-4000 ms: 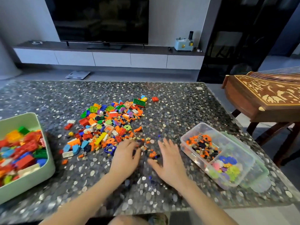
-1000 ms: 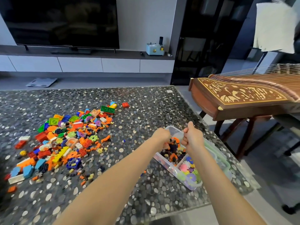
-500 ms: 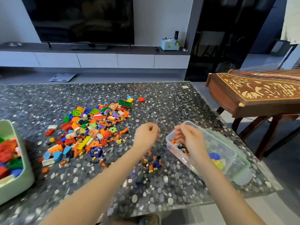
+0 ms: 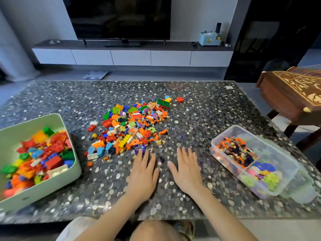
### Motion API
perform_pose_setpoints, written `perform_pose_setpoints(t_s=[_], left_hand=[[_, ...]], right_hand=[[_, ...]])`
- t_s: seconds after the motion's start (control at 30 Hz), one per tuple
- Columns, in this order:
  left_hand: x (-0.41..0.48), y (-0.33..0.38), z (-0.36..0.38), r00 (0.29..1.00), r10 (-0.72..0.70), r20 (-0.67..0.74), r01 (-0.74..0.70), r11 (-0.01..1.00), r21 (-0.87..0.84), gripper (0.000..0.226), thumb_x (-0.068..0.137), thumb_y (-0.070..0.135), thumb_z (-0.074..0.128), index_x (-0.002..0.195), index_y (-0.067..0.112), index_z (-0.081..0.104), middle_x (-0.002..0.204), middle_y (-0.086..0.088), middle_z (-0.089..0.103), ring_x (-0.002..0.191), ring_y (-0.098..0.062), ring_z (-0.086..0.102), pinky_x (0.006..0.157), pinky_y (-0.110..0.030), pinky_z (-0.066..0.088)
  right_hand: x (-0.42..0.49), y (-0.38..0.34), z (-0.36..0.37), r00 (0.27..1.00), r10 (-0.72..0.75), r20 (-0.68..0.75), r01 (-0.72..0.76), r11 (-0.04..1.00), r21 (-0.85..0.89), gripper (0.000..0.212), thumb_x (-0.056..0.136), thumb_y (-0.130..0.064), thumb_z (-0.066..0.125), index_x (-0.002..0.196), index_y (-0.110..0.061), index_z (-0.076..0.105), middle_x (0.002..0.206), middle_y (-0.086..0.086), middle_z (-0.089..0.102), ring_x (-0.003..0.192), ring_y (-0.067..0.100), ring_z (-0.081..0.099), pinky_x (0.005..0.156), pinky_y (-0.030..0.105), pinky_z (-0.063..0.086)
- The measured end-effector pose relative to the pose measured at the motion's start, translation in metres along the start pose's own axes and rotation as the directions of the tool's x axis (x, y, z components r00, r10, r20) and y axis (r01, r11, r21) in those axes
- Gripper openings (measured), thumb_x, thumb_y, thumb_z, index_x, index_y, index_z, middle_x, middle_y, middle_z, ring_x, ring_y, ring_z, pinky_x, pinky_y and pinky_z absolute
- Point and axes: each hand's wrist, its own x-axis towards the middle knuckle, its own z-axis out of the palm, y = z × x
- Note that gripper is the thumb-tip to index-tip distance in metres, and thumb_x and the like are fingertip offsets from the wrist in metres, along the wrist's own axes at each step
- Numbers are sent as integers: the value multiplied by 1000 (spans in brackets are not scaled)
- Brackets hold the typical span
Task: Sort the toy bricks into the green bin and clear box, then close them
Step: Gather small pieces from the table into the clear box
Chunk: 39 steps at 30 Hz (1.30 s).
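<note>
A pile of mixed toy bricks (image 4: 133, 126) lies in the middle of the speckled table (image 4: 199, 108). The green bin (image 4: 10, 134) at the left holds large bricks. At the right stands the clear box (image 4: 271, 152), with small orange and dark pieces in one compartment and flower-shaped pieces in the other. My left hand (image 4: 143, 173) lies flat, fingers straight, its tips at the pile's near edge by a blue piece (image 4: 139, 148). My right hand (image 4: 187, 169) lies flat beside it with fingers spread, holding nothing. A few tiny pieces sit between the hands.
A green-rimmed lid (image 4: 302, 185) lies under or behind the clear box at the table's right edge. A wooden stringed instrument (image 4: 291, 91) stands on a stand to the right. A TV (image 4: 119, 18) and low cabinet are behind the table.
Both hands have come back from the clear box, where they hovered closed, and now lie flat and open on the table near the pile. The view has swung left, showing the green bin.
</note>
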Motion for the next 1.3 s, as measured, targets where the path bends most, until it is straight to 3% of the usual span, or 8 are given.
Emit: perform_pose_setpoints(t_s=[0.13, 0.23, 0.43, 0.7, 0.83, 1.13, 1.23, 1.3], left_hand=[[6, 12, -5, 973, 216, -83, -231, 925, -300, 52, 100, 37, 19, 146, 15, 31, 154, 0, 25, 144, -13, 16, 112, -16, -7], [9, 6, -5, 975, 152, -161, -207, 884, -420, 43, 101, 25, 35, 144, 20, 35, 152, 9, 27, 143, -6, 17, 110, -13, 4], [43, 4, -5, 985, 128, -113, -153, 955, -252, 53, 101, 38, 28, 150, 18, 22, 158, 3, 13, 146, -12, 5, 114, -22, -2], [84, 5, -2, 996, 1, -89, -19, 979, -202, 55, 101, 43, 21, 150, 20, 17, 158, 3, 12, 146, -14, 6, 117, -39, 4], [76, 9, 4, 995, 35, -94, -50, 987, -156, 68, 92, 50, -2, 151, 20, 14, 158, 4, 10, 146, -13, 6, 117, -41, -4], [34, 4, -3, 976, 135, -169, -203, 842, -500, 36, 100, 22, 40, 133, 19, 50, 134, 6, 54, 124, -12, 48, 98, -18, 32], [18, 0, -8, 986, 126, -110, -167, 759, -630, 36, 98, 20, 45, 133, 21, 51, 134, 8, 53, 125, -9, 47, 97, -14, 30], [8, -5, -4, 982, 132, -133, -185, 803, -567, 46, 95, 34, 50, 138, 23, 44, 145, 7, 42, 135, -10, 35, 107, -18, 22]], right_hand=[[-7, -3, -5, 984, -180, 22, 171, 962, 213, 76, 90, -57, 4, 150, -13, 18, 158, 3, 15, 146, 13, 3, 115, 23, -9], [-4, 12, -14, 989, -108, -97, 134, 937, 322, 48, 103, -31, 24, 148, -13, 26, 156, 0, 23, 145, 9, 12, 114, 17, -3], [66, 28, -18, 996, 90, 5, -90, 988, 128, 55, 103, -32, 23, 151, -7, 12, 159, 10, 7, 147, 21, 3, 119, 34, 0], [121, -4, -11, 995, -93, 41, 89, 991, 101, 54, 103, -33, 25, 152, -14, 10, 160, 2, 7, 147, 15, 3, 120, 35, -2], [122, -2, -9, 980, -185, 76, 178, 979, 95, 47, 103, -32, 25, 149, -22, 25, 158, -6, 15, 146, 14, 4, 118, 35, -4], [42, 33, -15, 925, -367, 94, 309, 874, 375, 34, 102, -19, 36, 132, -17, 53, 151, -7, 33, 143, 4, 17, 117, 22, 0], [10, 39, -18, 939, -342, 28, 299, 857, 419, 36, 97, -36, 45, 127, -22, 58, 145, -14, 38, 137, -1, 26, 119, 32, 12], [-6, 39, -19, 944, -327, -31, 317, 882, 349, 67, 84, -68, 43, 137, -27, 47, 146, -19, 30, 137, -3, 21, 119, 32, 13]])
